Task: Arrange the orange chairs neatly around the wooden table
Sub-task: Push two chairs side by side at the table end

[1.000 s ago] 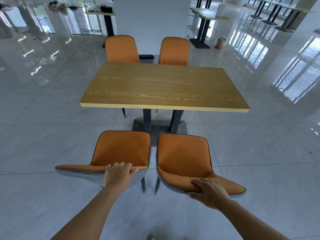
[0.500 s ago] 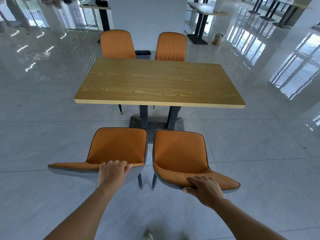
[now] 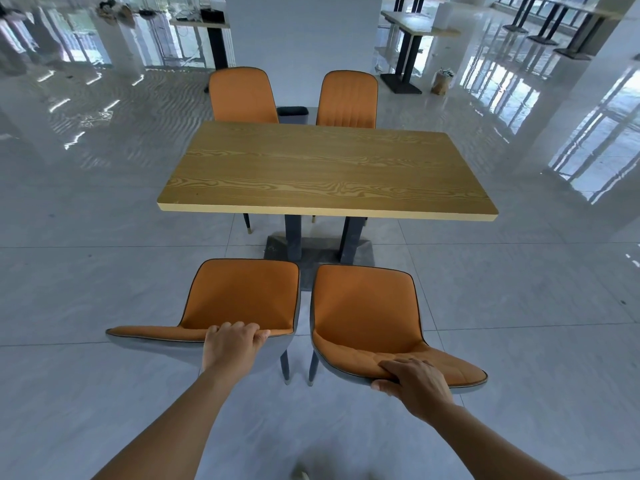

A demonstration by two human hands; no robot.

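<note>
step: I had both near chairs gripped short of worktop [image 3: 325, 174] | left hand [image 3: 232, 346] fingers curled over left chair [image 3: 242, 296] backrest top | right hand [image 3: 414, 379] fingers clamped on right chair [image 3: 367, 306] backrest top | next, my guess: push both under the worktop, level.

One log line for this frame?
left hand: grips left chair back | right hand: grips right chair back | table: ahead

Glossy grey tiled floor [image 3: 104, 271]; white pillar [image 3: 301, 39]; dark bin [image 3: 292, 115]; other tables [image 3: 420, 24] behind.

Two chairs [image 3: 360, 306] side by side before the table [image 3: 325, 171], two more chairs [image 3: 294, 97] behind it.
</note>
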